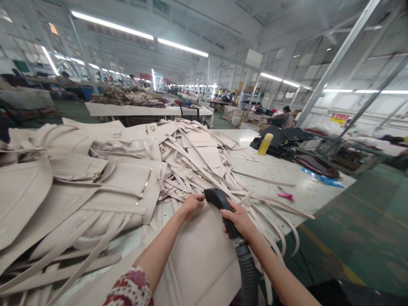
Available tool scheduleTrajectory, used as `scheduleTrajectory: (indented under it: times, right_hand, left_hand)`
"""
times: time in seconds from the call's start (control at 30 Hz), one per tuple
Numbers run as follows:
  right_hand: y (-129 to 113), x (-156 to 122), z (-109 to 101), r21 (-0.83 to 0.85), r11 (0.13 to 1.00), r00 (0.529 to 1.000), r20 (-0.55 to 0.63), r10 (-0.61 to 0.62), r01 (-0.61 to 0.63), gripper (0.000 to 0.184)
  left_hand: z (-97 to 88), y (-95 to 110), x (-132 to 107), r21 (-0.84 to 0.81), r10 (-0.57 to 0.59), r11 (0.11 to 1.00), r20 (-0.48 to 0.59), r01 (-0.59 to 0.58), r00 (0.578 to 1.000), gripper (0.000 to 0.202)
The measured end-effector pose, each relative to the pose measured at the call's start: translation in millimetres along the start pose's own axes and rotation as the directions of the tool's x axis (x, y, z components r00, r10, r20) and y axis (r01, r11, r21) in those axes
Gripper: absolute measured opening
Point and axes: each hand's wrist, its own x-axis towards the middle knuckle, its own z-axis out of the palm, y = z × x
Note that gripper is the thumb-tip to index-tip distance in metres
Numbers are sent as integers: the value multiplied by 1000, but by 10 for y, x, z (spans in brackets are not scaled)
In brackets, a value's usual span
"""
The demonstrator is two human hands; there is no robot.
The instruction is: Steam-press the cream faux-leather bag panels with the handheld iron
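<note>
My right hand [237,219] is wrapped round a black nozzle [218,198] with a ribbed hose [247,267] running down toward me. The nozzle's mouth points left, at the top edge of a smooth beige bag panel [207,246]. Close by that mouth, my left hand [193,206] has its fingers pinched together at the panel's edge; what lies between them is hidden. Just beyond are a tangle of beige straps [178,180] and a small gold buckle [182,193].
Beige bag parts [127,178] with gold zips cover the table's left and middle. On the right lie pink-handled scissors [286,195], a yellow bottle [265,143] and black bags [287,138]. Loose straps [291,227] hang over the right edge. A person [284,117] sits farther back.
</note>
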Motion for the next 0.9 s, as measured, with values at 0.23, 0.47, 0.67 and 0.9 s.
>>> scheduleTrajectory:
  times: [0.23, 0.47, 0.67, 0.9]
  right_hand:
    - [236, -439, 101, -59, 998, 1000, 7, 29, -29, 55]
    - [121, -132, 151, -64, 998, 989, -146, -33, 24, 61]
    - [222, -522, 47, -105, 994, 991, -133, 6, -20, 63]
    - [482, -680, 54, -66, 986, 985, -89, 150, -156, 73]
  left_hand:
    - [-13, -17, 74, -6, 10, 1000, 106, -9, 994, 33]
    - [-23, 7, 78, 51, -5, 999, 62, 1, 998, 39]
    - [-526, 159, -310, 122, -88, 988, -33, 91, 996, 42]
    - [-1234, 3, -1407, 264, -306, 901, -174, 344, 936, 16]
